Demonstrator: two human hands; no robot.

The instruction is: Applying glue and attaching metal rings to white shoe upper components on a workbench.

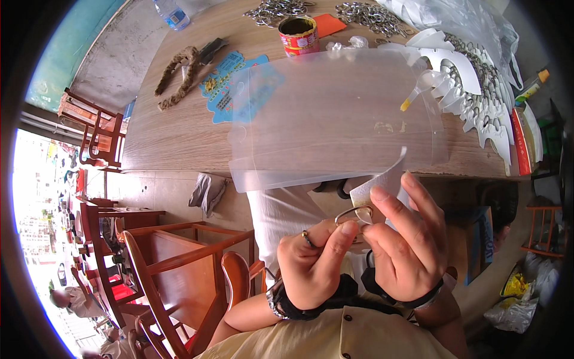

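Observation:
My left hand [315,263] pinches a small metal ring [353,213] between thumb and forefinger, close to my chest. My right hand [408,239] grips a white curved paper piece [382,179] at the same spot, its thumb pressing the paper beside the ring. Both wrists wear black bands. Just beyond my hands, a clear plastic sheet [335,113] lies on the wooden table [173,137] and overhangs its near edge.
On the table are a red tin [298,35], a blue printed card [230,84], a rope piece [179,72], piles of metal rings [371,15], a row of white paper pieces with rings [478,90] and a water bottle [171,13]. Wooden chairs [179,263] stand at left.

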